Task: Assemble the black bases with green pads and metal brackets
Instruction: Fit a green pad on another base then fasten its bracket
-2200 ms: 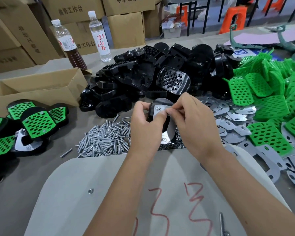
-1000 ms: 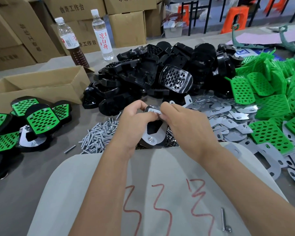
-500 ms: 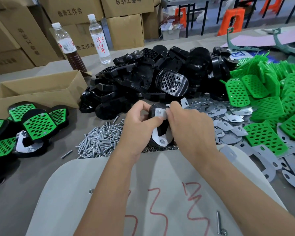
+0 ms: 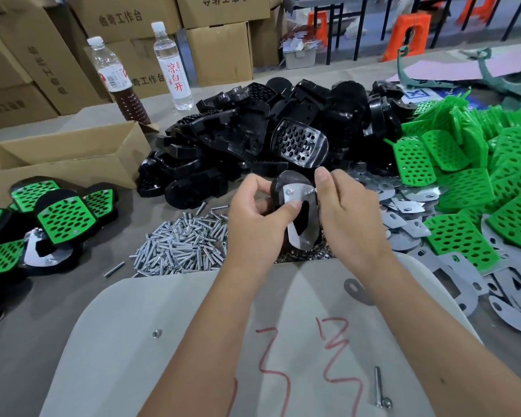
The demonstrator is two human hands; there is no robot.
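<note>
Left of the left hand (image 4: 257,219), about six finished assemblies (image 4: 65,219), green pad on black base, lie in a cluster on the grey tabletop (image 4: 42,326); one beside them shows its metal plate. Beyond these stands one open cardboard box (image 4: 69,159), and behind it two plastic bottles (image 4: 118,79), one part-filled with brown liquid, one clear. Just left of the left hand lies a heap of silver screws (image 4: 178,240), too many to count. Beyond both hands rises a pile of loose black bases (image 4: 253,139), also uncounted. The left hand grips one black base (image 4: 286,182) with a metal bracket (image 4: 298,206) laid on it, thumb pressed on the bracket's face, fingers curled round the far edge. The right hand (image 4: 348,219) pinches a small screw (image 4: 310,191) at the bracket's upper edge, thumb uppermost. Right of the right hand spread flat loose metal brackets (image 4: 403,206) and, further right, a heap of green perforated pads (image 4: 469,176). Near the forearms lies a pale board (image 4: 193,341) with red marks, bearing one nut (image 4: 156,333), one washer-like ring (image 4: 355,288) and one bolt (image 4: 379,389). Stacked cartons (image 4: 217,40) and two orange stools (image 4: 409,31) stand in the room behind.
</note>
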